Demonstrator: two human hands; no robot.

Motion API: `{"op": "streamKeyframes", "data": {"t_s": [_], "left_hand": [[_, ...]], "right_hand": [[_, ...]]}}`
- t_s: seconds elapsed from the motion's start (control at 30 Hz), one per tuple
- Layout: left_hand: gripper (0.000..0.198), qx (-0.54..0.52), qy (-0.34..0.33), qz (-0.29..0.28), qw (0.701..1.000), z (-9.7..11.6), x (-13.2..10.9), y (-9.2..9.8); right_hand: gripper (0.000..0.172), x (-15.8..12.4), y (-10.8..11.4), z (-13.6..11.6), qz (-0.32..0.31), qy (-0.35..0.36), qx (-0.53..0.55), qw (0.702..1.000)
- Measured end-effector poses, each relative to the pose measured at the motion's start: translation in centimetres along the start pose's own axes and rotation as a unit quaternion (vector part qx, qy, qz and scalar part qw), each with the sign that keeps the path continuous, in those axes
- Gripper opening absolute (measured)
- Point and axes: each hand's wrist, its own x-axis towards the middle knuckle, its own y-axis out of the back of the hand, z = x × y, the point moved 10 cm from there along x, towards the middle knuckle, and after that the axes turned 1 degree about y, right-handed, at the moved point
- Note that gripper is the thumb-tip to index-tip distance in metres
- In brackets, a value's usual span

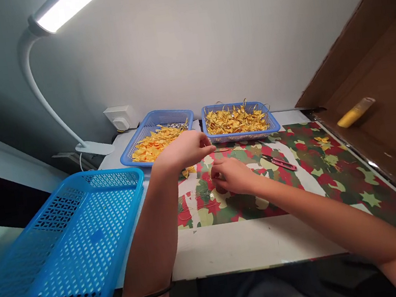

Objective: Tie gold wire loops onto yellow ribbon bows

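Note:
My left hand (192,148) reaches in front of the two blue-violet baskets, thumb and fingers pinched together. A thin gold strip (226,149) runs rightward from its fingertips; whether it is held or lies behind them I cannot tell. My right hand (234,175) is low over the patterned sheet (273,202), its fingers curled in and closed, what they hold hidden. A small yellow-gold bow (188,171) lies beneath my left wrist. Fine clear-looking threads (194,202) and a small shiny piece (211,195) lie left of my right hand.
Yellow ribbon pieces fill the left basket (152,117); gold bows with loops fill the right basket (272,125). Thread snips (279,162) lie right of my right hand. A large blue basket (98,253), a lamp (33,79) and a cardboard wall (377,52) flank the table.

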Motion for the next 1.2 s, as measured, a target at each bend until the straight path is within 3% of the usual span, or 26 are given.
{"op": "streamKeyframes", "data": {"t_s": [0.3, 0.4, 0.47, 0.57, 0.63, 0.7, 0.77, 0.8, 0.87, 1.0, 1.2], "left_hand": [[0.028, -0.003, -0.012, 0.0, 1.0, 0.6, 0.0, 0.1], [0.028, -0.008, -0.004, 0.021, 1.0, 0.0, -0.2, 0.8], [0.031, -0.003, 0.024, 0.061, 0.998, -0.9, -0.4, 1.8], [0.024, -0.028, 0.028, 0.078, 0.996, -1.5, -0.4, 2.2], [0.026, -0.096, -0.045, 0.008, 0.994, 0.2, -0.1, 0.7], [0.036, -0.195, -0.148, -0.105, 0.964, 3.1, -0.5, -1.6], [0.033, -0.287, -0.213, -0.184, 0.916, 5.8, -1.2, -2.9], [0.031, -0.321, -0.225, -0.193, 0.899, 6.6, -1.3, -3.1], [0.028, -0.362, -0.227, -0.154, 0.891, 7.3, -0.9, -2.8], [0.029, -0.418, -0.187, -0.067, 0.886, 6.7, 0.1, -1.8], [0.033, -0.407, -0.152, -0.072, 0.898, 5.7, 0.6, -2.2]], "right_hand": [[0.017, 2.0, -2.1, -1.4, 0.011, -0.078, 0.087, 0.993], [0.016, 1.2, -0.6, -0.8, 0.04, -0.059, 0.152, 0.986], [0.019, -0.1, 1.4, 0.1, 0.094, -0.05, 0.208, 0.972], [0.025, -2.6, 5.2, 1.6, 0.236, -0.017, 0.355, 0.904], [0.027, -4.0, 7.6, 2.4, 0.326, 0.016, 0.415, 0.849], [0.028, -4.9, 9.6, 2.7, 0.385, 0.04, 0.402, 0.83], [0.028, -5.2, 11.1, 2.8, 0.416, 0.051, 0.378, 0.825], [0.028, -5.2, 11.5, 3.0, 0.418, 0.052, 0.375, 0.826], [0.027, -4.8, 11.9, 3.5, 0.399, 0.049, 0.392, 0.827], [0.028, -4.1, 11.9, 4.4, 0.362, 0.066, 0.452, 0.813], [0.031, -2.7, 10.8, 4.9, 0.29, 0.063, 0.578, 0.76]]}}
